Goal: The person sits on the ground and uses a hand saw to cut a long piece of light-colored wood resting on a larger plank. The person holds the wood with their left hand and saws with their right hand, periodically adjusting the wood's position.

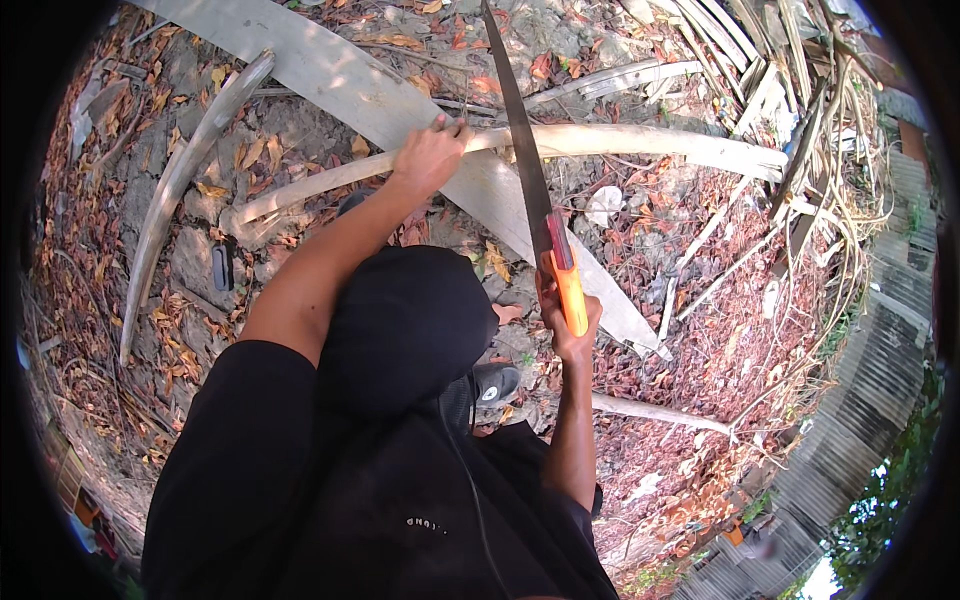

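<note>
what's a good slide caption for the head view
Left hand steadies a pale bamboo pole while the right hand works an orange-handled handsaw across it.

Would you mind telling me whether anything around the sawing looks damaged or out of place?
Nothing stands out. The left hand steadies the pale bamboo strip, and the right hand holds the orange-handled saw across it.

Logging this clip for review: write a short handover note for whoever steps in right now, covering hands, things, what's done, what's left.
Left hand: gripping the pale bamboo pole, pinning it across the wide grey plank.
Right hand: closed on the orange handle of the hand saw; the blade crosses the pole just right of the left hand.
Done: saw set on the pole; cut depth cannot be told.
Left: pole not severed.
</note>
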Demonstrator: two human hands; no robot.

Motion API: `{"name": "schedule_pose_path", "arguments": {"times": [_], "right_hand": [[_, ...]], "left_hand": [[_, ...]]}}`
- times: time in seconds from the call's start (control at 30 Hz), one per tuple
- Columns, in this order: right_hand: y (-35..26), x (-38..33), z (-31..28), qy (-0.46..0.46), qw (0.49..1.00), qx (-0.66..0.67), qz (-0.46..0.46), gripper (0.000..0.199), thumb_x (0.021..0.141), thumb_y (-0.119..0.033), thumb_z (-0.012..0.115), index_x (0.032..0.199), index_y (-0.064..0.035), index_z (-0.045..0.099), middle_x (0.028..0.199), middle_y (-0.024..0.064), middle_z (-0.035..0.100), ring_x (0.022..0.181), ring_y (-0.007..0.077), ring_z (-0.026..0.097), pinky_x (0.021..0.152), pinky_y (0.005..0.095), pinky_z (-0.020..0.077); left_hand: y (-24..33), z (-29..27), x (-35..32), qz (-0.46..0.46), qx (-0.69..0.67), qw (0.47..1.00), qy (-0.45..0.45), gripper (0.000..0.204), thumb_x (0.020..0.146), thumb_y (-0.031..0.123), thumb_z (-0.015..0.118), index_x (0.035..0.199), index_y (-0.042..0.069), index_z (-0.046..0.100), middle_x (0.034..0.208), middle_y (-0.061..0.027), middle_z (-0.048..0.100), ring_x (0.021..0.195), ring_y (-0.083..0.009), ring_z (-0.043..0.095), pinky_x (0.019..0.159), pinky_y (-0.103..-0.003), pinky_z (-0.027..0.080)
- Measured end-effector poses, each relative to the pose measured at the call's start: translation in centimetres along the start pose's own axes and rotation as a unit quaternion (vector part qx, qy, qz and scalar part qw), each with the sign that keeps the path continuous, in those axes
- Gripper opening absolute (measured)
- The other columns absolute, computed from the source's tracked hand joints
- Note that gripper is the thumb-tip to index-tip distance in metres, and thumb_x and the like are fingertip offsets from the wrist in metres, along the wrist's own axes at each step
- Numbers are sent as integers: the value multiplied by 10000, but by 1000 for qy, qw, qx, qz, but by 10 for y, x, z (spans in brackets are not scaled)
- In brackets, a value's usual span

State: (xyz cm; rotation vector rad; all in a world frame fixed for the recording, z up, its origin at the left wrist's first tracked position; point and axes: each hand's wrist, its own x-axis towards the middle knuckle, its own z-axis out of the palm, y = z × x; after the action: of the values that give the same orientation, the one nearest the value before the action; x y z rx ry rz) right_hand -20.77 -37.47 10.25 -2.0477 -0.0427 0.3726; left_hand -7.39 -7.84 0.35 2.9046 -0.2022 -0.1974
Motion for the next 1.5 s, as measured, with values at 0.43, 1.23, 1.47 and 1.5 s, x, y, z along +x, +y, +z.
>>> {"name": "schedule_pose_path", "arguments": {"times": [0.43, 1.23, 1.47, 1.5], "right_hand": [[9, -46, -11, -22, 990, -129, -58, 146, 760, -122, 637, 712, 6, 586, 570, 65, 516, 480, 136, 489, 492, 302, 396], [-7, -66, -23, 12, 997, -74, -26, 218, 717, -189, 617, 830, -9, 663, 564, 49, 563, 493, 140, 573, 510, 271, 441], [-5, -17, -12, -20, 995, -97, -22, 131, 744, -132, 619, 731, -2, 612, 579, 86, 554, 485, 174, 529, 493, 323, 416], [-1, -37, -18, -30, 993, -113, -18, 117, 747, -119, 621, 748, -4, 643, 602, 114, 598, 498, 197, 571, 506, 335, 437]], "left_hand": [[-12, 19, -1, 22, 22, 995, 93, 367, 874, 82, 504, 1223, -3, 583, 1005, -185, 719, 970, -337, 705, 686, -450, 597], [-7, 36, -4, 25, 25, 972, 231, 317, 803, 68, 587, 1116, 58, 637, 1049, -150, 716, 978, -278, 706, 724, -387, 594], [1, 23, -9, -22, -1, 988, 153, 269, 822, 100, 588, 1082, 54, 641, 1003, -88, 723, 959, -240, 704, 769, -386, 554], [-4, 23, -5, -6, 3, 982, 186, 267, 816, 98, 592, 1074, 55, 644, 988, -92, 724, 963, -238, 703, 750, -384, 556]]}}
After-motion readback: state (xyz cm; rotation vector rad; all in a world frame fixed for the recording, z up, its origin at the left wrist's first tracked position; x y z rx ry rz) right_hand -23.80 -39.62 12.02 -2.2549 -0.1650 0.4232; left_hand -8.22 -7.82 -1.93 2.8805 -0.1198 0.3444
